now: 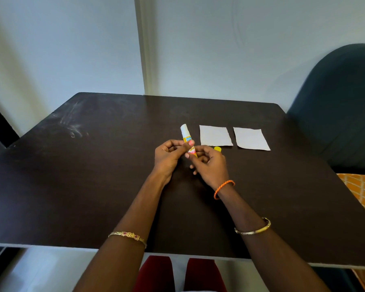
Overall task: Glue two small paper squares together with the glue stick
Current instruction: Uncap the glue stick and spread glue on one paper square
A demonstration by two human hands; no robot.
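Two white paper squares lie side by side on the dark table, one near the middle and one to its right, apart from each other. The glue stick, white at its top with a yellow and pink label, is held upright and tilted slightly left. My left hand pinches its middle and my right hand grips its lower end. A yellow cap lies on the table just behind my right hand, in front of the left square.
A dark padded chair stands at the table's right side. A pale wall with a vertical strip rises behind the far edge. An orange patterned cloth shows past the right edge. Scuff marks sit at the table's far left.
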